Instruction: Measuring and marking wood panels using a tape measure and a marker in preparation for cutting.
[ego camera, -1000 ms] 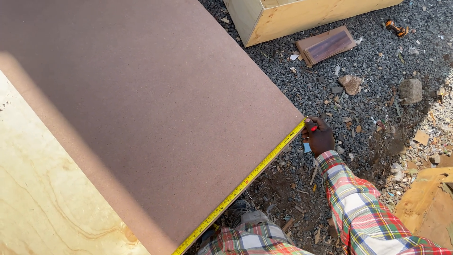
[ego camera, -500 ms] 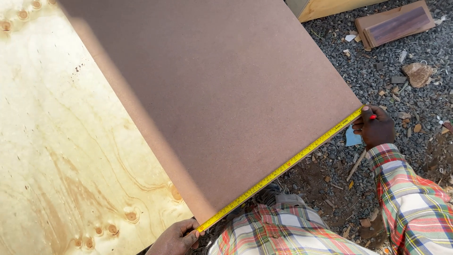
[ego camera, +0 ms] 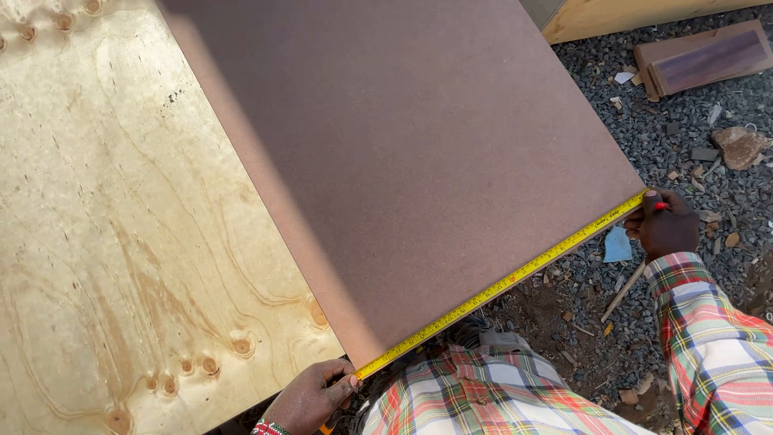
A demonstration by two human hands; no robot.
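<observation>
**Tape stretched along the board edge**

Head view: the board (ego camera: 419, 153) has slid rightward in frame since before. The yellow tape measure (ego camera: 499, 286) runs diagonally along its near edge, lower-left to upper-right. Left hand (ego camera: 310, 395) fingers pinch one end; right hand (ego camera: 664, 225) fingers clamp the other.

A fibreboard sheet (ego camera: 403, 153) lies on a plywood sheet (ego camera: 121, 242), covering its right part; the plywood shows to the left. A tape measure (ego camera: 499, 286) runs along the fibreboard's near edge, from the near corner to the right corner. The left hand (ego camera: 310, 395) sits at the tape's near end, the right hand (ego camera: 664, 225) at its far end, off the right corner. Gravel ground (ego camera: 684, 161) lies to the right. On it, behind the right hand, rest a stone (ego camera: 739, 147) and, farther back, a flat wood block (ego camera: 702, 58).
</observation>
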